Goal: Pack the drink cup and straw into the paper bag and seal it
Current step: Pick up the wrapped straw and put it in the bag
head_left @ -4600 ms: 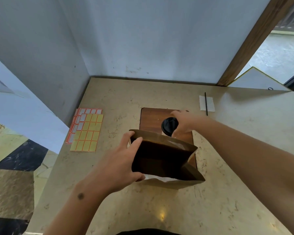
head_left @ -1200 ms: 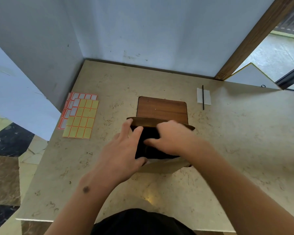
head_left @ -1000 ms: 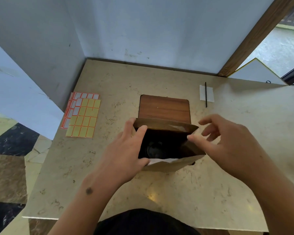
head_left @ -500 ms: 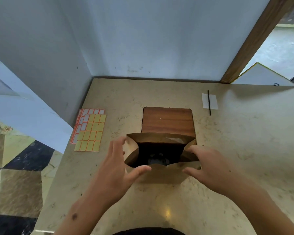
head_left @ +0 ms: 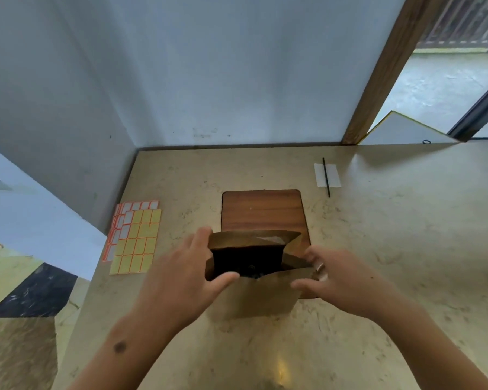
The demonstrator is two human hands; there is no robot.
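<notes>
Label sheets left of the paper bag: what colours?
Top paper label sheet yellow, underlying paper label sheet white, both orange-bordered; head view.

No writing can be read

The label sheets on the worktop show only blank yellow and white fields edged in orange; the paper bag bears no legible print.

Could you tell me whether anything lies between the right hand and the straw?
Nothing visible does: only bare countertop separates the right hand from the straw, which lies on a white paper slip, and the paper bag stands open.
</notes>
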